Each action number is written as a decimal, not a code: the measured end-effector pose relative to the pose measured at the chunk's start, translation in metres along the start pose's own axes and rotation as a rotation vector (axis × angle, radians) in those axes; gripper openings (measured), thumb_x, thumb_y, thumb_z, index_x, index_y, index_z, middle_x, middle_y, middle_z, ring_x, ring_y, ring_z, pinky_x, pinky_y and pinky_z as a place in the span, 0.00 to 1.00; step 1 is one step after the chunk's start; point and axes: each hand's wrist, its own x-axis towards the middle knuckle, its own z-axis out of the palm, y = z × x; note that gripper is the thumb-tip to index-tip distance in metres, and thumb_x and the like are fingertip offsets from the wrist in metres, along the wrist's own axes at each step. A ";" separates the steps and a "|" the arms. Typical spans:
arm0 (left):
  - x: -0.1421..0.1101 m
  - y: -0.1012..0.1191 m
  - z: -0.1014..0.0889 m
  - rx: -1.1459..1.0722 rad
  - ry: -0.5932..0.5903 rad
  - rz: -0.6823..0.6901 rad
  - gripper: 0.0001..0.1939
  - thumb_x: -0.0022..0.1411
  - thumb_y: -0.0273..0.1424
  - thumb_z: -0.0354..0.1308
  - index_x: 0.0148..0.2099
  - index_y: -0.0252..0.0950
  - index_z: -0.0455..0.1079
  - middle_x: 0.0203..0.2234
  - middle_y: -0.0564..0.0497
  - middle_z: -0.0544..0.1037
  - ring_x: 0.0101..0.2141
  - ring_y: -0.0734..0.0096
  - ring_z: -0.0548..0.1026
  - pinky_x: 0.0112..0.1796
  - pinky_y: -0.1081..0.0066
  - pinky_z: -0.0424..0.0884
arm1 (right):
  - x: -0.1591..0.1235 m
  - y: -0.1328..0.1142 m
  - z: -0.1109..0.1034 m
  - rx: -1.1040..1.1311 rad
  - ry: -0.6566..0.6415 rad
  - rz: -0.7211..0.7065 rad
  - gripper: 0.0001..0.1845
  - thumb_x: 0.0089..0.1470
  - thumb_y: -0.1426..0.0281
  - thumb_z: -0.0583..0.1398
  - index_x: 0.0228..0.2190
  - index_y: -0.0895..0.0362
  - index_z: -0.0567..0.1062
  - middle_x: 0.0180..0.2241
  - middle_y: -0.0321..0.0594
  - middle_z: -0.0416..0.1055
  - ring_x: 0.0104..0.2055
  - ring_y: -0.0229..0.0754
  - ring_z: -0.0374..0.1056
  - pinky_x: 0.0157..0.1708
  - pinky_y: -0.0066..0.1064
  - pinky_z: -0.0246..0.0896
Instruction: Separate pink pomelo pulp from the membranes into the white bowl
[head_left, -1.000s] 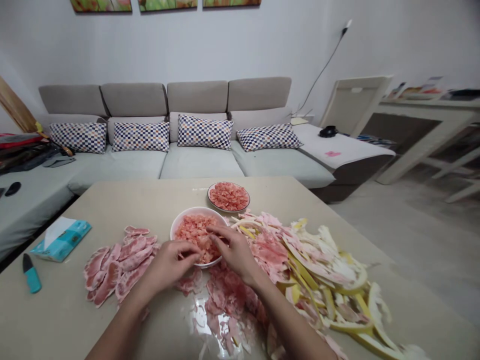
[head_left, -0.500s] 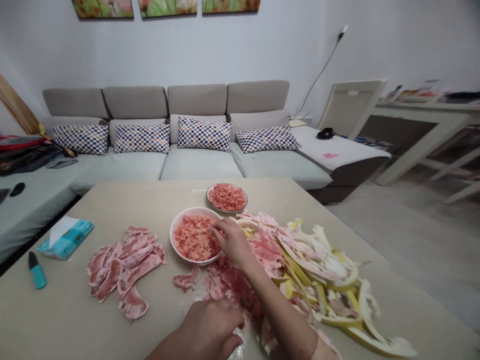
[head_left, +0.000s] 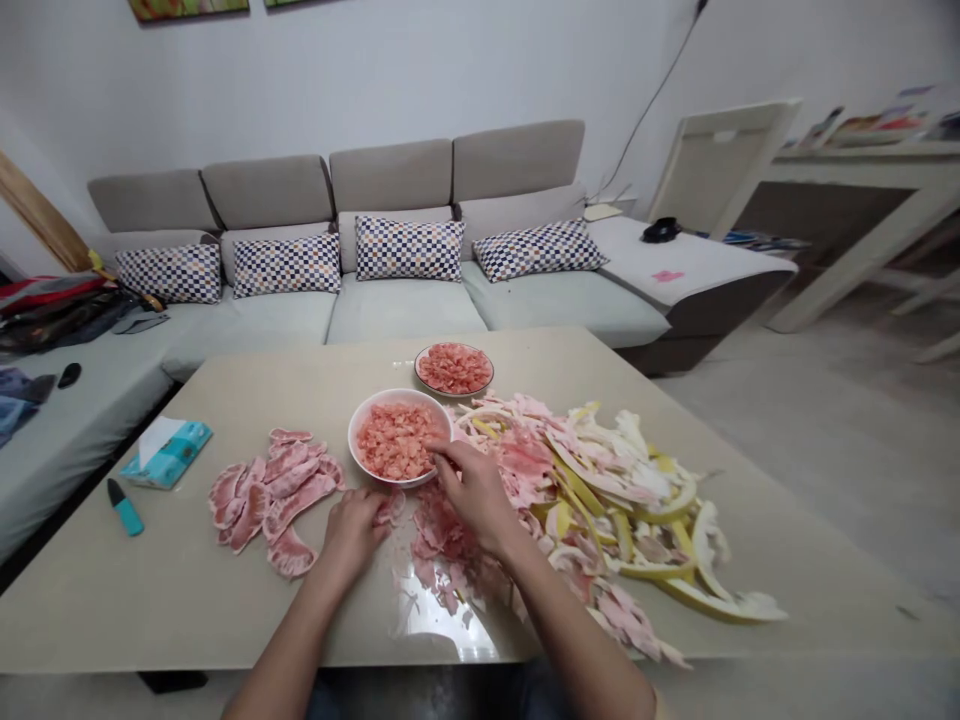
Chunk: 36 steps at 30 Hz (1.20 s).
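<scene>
My left hand [head_left: 351,532] is on the tabletop just in front of the white bowl, its fingers closed on a pink pomelo segment [head_left: 391,508]. At the bowl's right rim my right hand [head_left: 476,492] has thumb and fingers pinched together; anything between them is too small to make out. The white bowl [head_left: 358,461] holds a heap of peeled pomelo flesh [head_left: 397,440]. Several pomelo segments [head_left: 289,490] in their skins lie in a pile left of my left hand. Torn pink membranes [head_left: 442,530] lie below my right hand.
A dark-rimmed plate [head_left: 490,380] of pomelo flesh stands behind the bowl. Thick yellow-white peels [head_left: 637,500] spread over the table's right side. To the left lie a tissue pack [head_left: 174,458] and a small knife [head_left: 126,508] with a turquoise handle. A sofa [head_left: 405,305] stands beyond.
My left hand went from the bowl down to the near table, then up to the loose segment by the bowl. My right hand stays at the bowl's right rim. The view has shifted.
</scene>
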 end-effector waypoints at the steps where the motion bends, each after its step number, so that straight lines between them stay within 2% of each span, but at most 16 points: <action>1: 0.000 0.000 0.001 -0.037 0.004 0.005 0.18 0.51 0.23 0.60 0.46 0.37 0.74 0.42 0.42 0.77 0.46 0.56 0.72 0.46 0.62 0.64 | -0.002 -0.001 0.000 0.016 -0.006 0.025 0.12 0.57 0.72 0.55 0.37 0.56 0.78 0.38 0.46 0.77 0.40 0.47 0.72 0.43 0.38 0.65; 5: -0.008 -0.001 -0.008 -0.226 0.011 0.012 0.13 0.56 0.27 0.57 0.44 0.32 0.74 0.39 0.40 0.79 0.41 0.57 0.75 0.44 0.62 0.68 | -0.007 -0.008 -0.002 0.057 -0.015 0.097 0.10 0.56 0.72 0.56 0.33 0.56 0.78 0.33 0.42 0.78 0.35 0.45 0.73 0.37 0.34 0.65; 8: -0.017 0.000 -0.028 -0.412 -0.035 0.011 0.16 0.63 0.36 0.50 0.47 0.33 0.71 0.38 0.41 0.80 0.39 0.61 0.78 0.41 0.64 0.71 | -0.015 -0.012 -0.004 0.121 -0.042 0.143 0.13 0.56 0.75 0.54 0.36 0.56 0.78 0.35 0.41 0.78 0.37 0.43 0.73 0.39 0.33 0.65; 10: -0.026 0.005 -0.033 -0.774 -0.054 -0.076 0.19 0.62 0.41 0.51 0.47 0.33 0.70 0.39 0.40 0.79 0.40 0.58 0.78 0.42 0.60 0.72 | -0.028 -0.012 -0.002 0.152 -0.097 0.167 0.13 0.57 0.74 0.53 0.38 0.55 0.77 0.37 0.41 0.77 0.38 0.42 0.72 0.40 0.33 0.66; 11: -0.034 0.008 -0.030 -0.840 -0.008 -0.117 0.19 0.61 0.42 0.53 0.47 0.33 0.71 0.40 0.40 0.79 0.40 0.58 0.78 0.43 0.58 0.72 | -0.037 -0.010 0.002 0.144 -0.132 0.168 0.13 0.58 0.74 0.53 0.39 0.55 0.77 0.38 0.42 0.76 0.39 0.42 0.72 0.40 0.33 0.66; 13: -0.058 0.015 -0.008 -0.766 0.167 -0.149 0.19 0.58 0.42 0.56 0.48 0.37 0.71 0.46 0.40 0.75 0.45 0.55 0.75 0.46 0.55 0.70 | -0.062 -0.006 0.014 0.061 -0.203 0.130 0.13 0.57 0.73 0.55 0.43 0.56 0.75 0.42 0.45 0.74 0.42 0.44 0.71 0.42 0.35 0.66; 15: -0.092 0.022 0.033 -0.581 0.344 -0.143 0.26 0.50 0.41 0.65 0.51 0.40 0.70 0.52 0.41 0.71 0.52 0.49 0.68 0.51 0.50 0.66 | -0.089 -0.001 0.032 -0.124 -0.235 -0.004 0.17 0.53 0.74 0.59 0.47 0.57 0.73 0.47 0.50 0.71 0.48 0.50 0.67 0.47 0.40 0.64; 16: -0.111 0.026 0.057 -0.518 0.394 -0.148 0.28 0.47 0.40 0.67 0.51 0.40 0.70 0.53 0.40 0.69 0.54 0.47 0.66 0.52 0.49 0.64 | -0.101 0.001 0.041 -0.221 -0.263 -0.090 0.18 0.53 0.73 0.60 0.47 0.56 0.72 0.50 0.51 0.69 0.50 0.52 0.64 0.47 0.42 0.63; 18: -0.146 0.033 0.097 -0.520 0.561 -0.306 0.18 0.52 0.40 0.62 0.44 0.38 0.71 0.45 0.40 0.71 0.45 0.52 0.72 0.45 0.52 0.70 | -0.114 0.005 0.055 -0.418 -0.309 -0.142 0.16 0.54 0.76 0.60 0.46 0.55 0.73 0.51 0.51 0.68 0.51 0.53 0.63 0.47 0.44 0.61; 20: -0.166 0.038 0.117 -0.637 0.533 -0.433 0.15 0.57 0.41 0.58 0.41 0.36 0.68 0.38 0.42 0.72 0.36 0.59 0.75 0.37 0.58 0.74 | -0.115 0.007 0.064 -0.546 -0.421 -0.151 0.14 0.54 0.72 0.62 0.44 0.53 0.73 0.50 0.49 0.69 0.48 0.52 0.63 0.44 0.42 0.62; 22: -0.169 0.038 0.116 -0.684 0.473 -0.442 0.16 0.59 0.39 0.56 0.45 0.35 0.67 0.34 0.45 0.73 0.32 0.62 0.74 0.33 0.62 0.74 | -0.109 0.009 0.066 -0.567 -0.439 -0.126 0.18 0.51 0.68 0.65 0.45 0.54 0.72 0.50 0.49 0.68 0.48 0.54 0.62 0.44 0.42 0.61; 23: -0.165 0.037 0.110 -0.622 0.431 -0.389 0.18 0.57 0.38 0.58 0.48 0.36 0.67 0.37 0.45 0.73 0.32 0.63 0.74 0.34 0.62 0.73 | -0.106 0.010 0.065 -0.577 -0.441 -0.116 0.19 0.51 0.68 0.66 0.45 0.54 0.72 0.49 0.49 0.68 0.48 0.54 0.61 0.44 0.42 0.61; 26: -0.147 0.035 0.087 -0.477 0.322 -0.165 0.22 0.56 0.31 0.59 0.54 0.39 0.66 0.49 0.43 0.70 0.47 0.58 0.71 0.48 0.58 0.68 | -0.101 0.008 0.062 -0.583 -0.424 -0.106 0.19 0.49 0.68 0.66 0.44 0.55 0.72 0.48 0.49 0.68 0.48 0.54 0.61 0.43 0.42 0.60; 28: -0.137 0.036 0.079 -0.427 0.253 -0.095 0.23 0.56 0.29 0.58 0.56 0.39 0.64 0.49 0.44 0.70 0.51 0.58 0.68 0.51 0.57 0.65 | -0.102 0.007 0.059 -0.575 -0.411 -0.114 0.15 0.50 0.68 0.66 0.41 0.56 0.73 0.47 0.49 0.69 0.47 0.53 0.61 0.42 0.41 0.60; 32: -0.126 0.040 0.077 -0.436 0.189 -0.043 0.14 0.60 0.29 0.52 0.49 0.39 0.70 0.41 0.45 0.71 0.43 0.60 0.71 0.46 0.59 0.68 | -0.103 0.005 0.056 -0.537 -0.375 -0.112 0.08 0.54 0.71 0.62 0.38 0.57 0.75 0.43 0.48 0.70 0.46 0.51 0.61 0.42 0.39 0.60; 36: -0.115 0.039 0.070 -0.507 0.176 -0.086 0.08 0.59 0.29 0.53 0.37 0.38 0.74 0.35 0.46 0.72 0.36 0.63 0.72 0.40 0.63 0.70 | -0.097 0.006 0.047 -0.430 -0.297 -0.060 0.08 0.56 0.75 0.58 0.39 0.58 0.75 0.41 0.48 0.69 0.45 0.48 0.62 0.44 0.38 0.60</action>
